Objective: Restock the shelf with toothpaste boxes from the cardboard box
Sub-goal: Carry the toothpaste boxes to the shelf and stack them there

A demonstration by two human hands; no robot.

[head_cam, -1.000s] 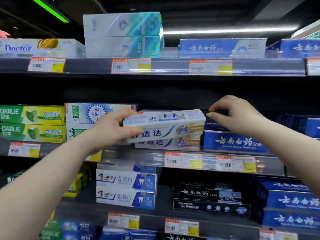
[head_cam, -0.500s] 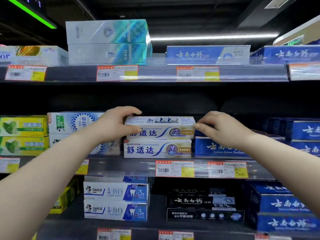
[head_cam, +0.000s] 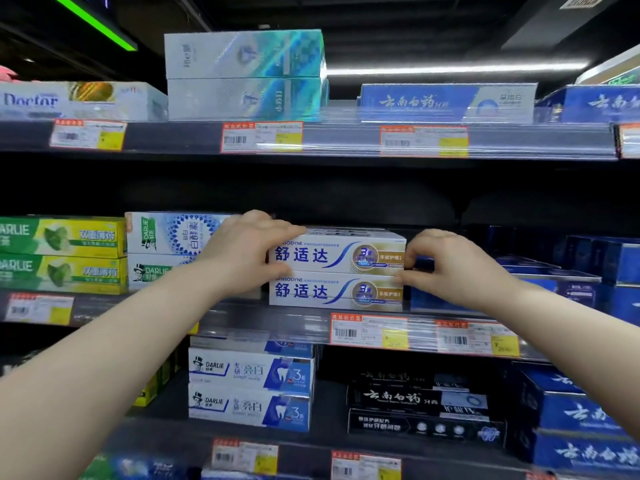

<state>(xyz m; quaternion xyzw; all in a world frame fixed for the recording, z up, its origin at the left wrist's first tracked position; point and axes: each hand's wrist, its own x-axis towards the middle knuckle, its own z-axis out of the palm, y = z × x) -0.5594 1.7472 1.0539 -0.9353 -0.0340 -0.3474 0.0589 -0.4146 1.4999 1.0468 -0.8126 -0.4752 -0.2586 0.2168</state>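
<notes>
Here we square the upper white-and-gold cardboard toothpaste box (head_cam: 337,252) onto its twin (head_cam: 335,293) on the dark middle shelf (head_cam: 263,322), likely so the fronts line up. Our left hand (head_cam: 244,252) clasps its left end, fingers curled over the top; our right hand (head_cam: 446,263) pinches the right end, fingertips (head_cam: 408,263) touching.
</notes>
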